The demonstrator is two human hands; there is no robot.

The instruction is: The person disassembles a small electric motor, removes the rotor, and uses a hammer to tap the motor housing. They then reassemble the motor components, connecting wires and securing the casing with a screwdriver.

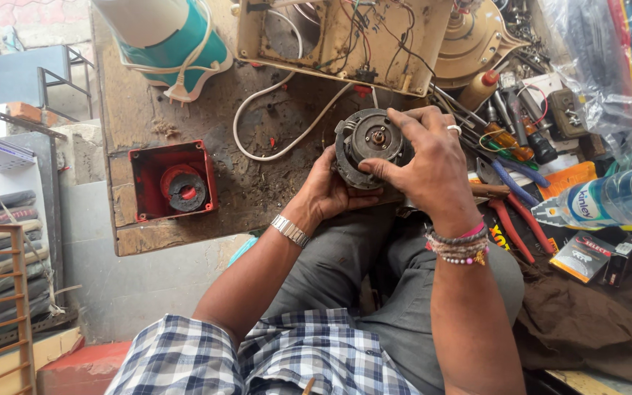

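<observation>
A round grey electric motor [369, 140] with a small shaft at its centre is held over the edge of a worn wooden workbench [257, 183]. My left hand [330, 192] cups it from below and behind. My right hand [426, 157], with a ring and beaded bracelets, wraps over its right side, thumb on the front face. A white cable [272, 95] loops on the bench just behind the motor.
A red square housing [173, 181] with a round part inside lies at the bench's left. A teal and white appliance [173, 40] and an open cream casing [338, 36] with wires stand at the back. Screwdrivers, red-handled pliers [513, 219] and a plastic bottle [608, 199] crowd the right.
</observation>
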